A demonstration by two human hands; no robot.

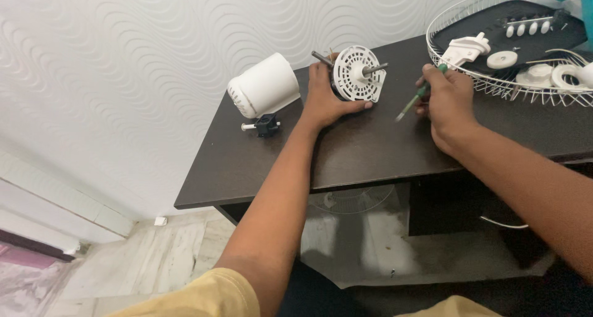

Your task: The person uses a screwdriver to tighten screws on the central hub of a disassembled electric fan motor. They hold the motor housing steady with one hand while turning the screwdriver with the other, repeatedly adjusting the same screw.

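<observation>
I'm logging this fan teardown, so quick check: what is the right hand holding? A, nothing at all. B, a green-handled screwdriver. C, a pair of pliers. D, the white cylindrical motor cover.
B: the right hand is closed in a grip on a green-handled screwdriver whose tip points down toward the dark table, while the left hand steadies the fan motor.

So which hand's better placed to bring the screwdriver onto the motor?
Right, probably. The right hand holds the green screwdriver with its tip angled toward the fan motor, close beside it. The left hand is occupied gripping the motor on the dark table, steadying it.
</observation>
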